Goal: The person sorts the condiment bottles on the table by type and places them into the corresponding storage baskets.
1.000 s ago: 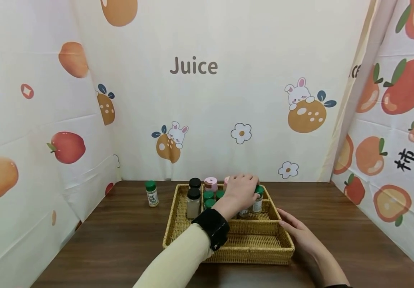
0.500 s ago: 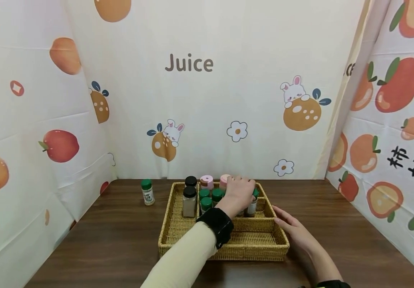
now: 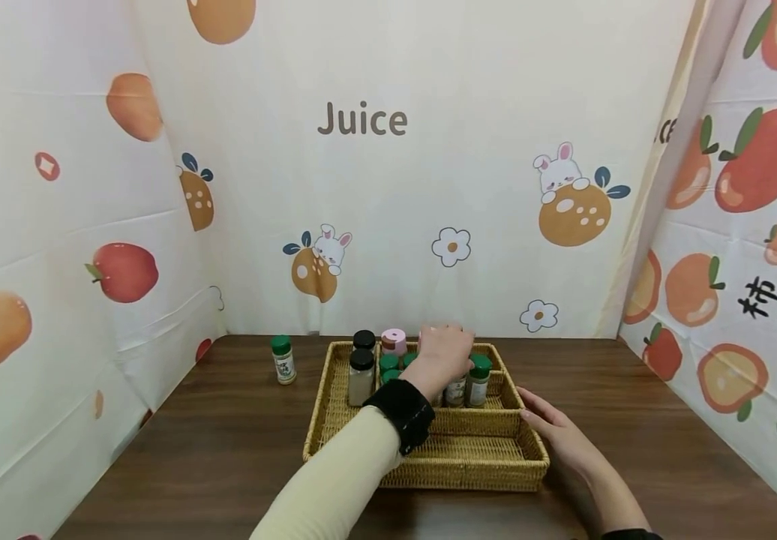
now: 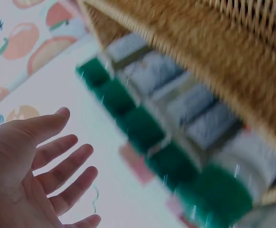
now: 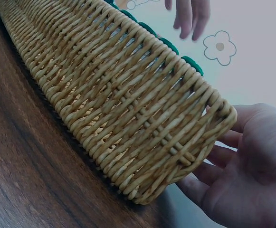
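Observation:
In the head view, a wicker basket (image 3: 463, 474) with compartments stands on the table. My left hand (image 3: 444, 354) is over its back compartment and hides part of what is there. The left wrist view has that hand (image 4: 47, 166) with fingers spread, apart from a row of green-capped seasoning bottles (image 4: 140, 128). Two green-capped bottles (image 3: 479, 381) show to the right of the hand, upright. At the basket's right side my right hand (image 3: 564, 439) rests its extended fingers against the wall. From the right wrist, the hand (image 5: 259, 166) touches the basket's corner (image 5: 195, 137).
Two black-capped bottles (image 3: 361, 379) stand in the left compartment. A pink-lidded container (image 3: 394, 342) is at the back. One green-capped bottle (image 3: 283, 361) stands on the table (image 3: 213, 450), left of the basket. Printed curtains (image 3: 483, 150) hang behind and at both sides.
My left hand has moved slightly left, away from the rightmost green-capped bottles, which now show more fully. The right hand stays at the basket's side. The head view shifted slightly and returned.

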The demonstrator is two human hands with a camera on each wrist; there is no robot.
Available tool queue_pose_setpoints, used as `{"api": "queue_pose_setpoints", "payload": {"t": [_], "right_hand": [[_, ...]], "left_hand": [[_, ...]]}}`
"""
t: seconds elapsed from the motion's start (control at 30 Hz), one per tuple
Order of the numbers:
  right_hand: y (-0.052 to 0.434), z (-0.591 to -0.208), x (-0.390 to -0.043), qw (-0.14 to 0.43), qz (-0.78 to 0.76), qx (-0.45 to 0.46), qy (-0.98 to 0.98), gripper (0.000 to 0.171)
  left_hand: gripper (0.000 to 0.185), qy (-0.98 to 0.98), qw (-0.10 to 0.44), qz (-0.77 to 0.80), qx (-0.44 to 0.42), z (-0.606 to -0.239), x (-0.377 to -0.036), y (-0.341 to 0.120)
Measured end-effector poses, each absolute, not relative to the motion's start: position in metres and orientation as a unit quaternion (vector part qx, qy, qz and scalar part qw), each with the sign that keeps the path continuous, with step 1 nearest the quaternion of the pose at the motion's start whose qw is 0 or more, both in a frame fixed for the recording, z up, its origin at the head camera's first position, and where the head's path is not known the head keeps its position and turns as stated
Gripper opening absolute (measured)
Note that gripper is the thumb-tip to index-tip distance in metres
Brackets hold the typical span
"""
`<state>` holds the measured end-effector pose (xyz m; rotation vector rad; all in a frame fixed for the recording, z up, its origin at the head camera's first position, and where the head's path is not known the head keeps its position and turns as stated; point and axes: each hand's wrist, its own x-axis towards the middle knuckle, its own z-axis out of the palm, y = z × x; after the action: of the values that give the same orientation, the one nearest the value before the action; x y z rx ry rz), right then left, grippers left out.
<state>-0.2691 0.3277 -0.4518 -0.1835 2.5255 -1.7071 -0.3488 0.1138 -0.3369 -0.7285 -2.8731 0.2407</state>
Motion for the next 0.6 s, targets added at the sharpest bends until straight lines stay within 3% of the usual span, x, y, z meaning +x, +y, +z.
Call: {"api": "queue_pose_setpoints", "payload": {"t": [0.33, 0.6], "right_hand": [[0.326, -0.452, -0.269, 0.050, -0.555, -0.062, 0.828, 0.063], [0.329, -0.452, -0.269, 0.055, -0.576, -0.080, 0.812, 0.064]], "left_hand": [[0.022, -0.981, 0.083, -0.012, -0.174, -0.284, -0.382, 0.022], [0.027, -0.990, 0.067, -0.033, -0.116, -0.268, -0.399, -0.071]]}}
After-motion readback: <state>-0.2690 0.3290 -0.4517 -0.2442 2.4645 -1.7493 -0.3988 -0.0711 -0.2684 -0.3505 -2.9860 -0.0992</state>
